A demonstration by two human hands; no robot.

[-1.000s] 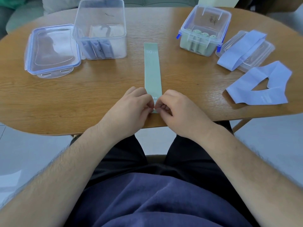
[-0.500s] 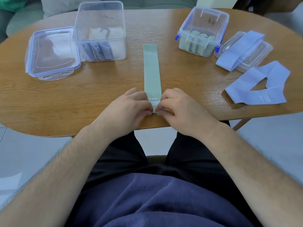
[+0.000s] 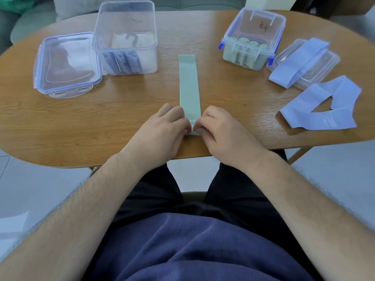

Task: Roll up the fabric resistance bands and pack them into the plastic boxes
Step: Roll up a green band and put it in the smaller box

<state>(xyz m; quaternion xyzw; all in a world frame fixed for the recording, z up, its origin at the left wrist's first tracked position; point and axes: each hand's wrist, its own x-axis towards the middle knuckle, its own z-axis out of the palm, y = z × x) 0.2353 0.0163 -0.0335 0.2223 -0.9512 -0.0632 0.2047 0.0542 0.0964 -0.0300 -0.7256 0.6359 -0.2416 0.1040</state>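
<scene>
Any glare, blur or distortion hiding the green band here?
Head view: wide-angle lens bows the table; head view: glare whitens the clear lid; head view: green band sharp enough to read "30", though left hand and right hand cover its near end.

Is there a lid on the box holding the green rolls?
No, the box with green rolls stands open, and a lid lies beside it under a purple band.

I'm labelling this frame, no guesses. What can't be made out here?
Head view:
Near end of the green band: covered by the left hand and right hand, so any roll is hidden.
Print on that band past "30": too small.
Number of lilac bands in the left box: blurred by its cloudy wall.
</scene>
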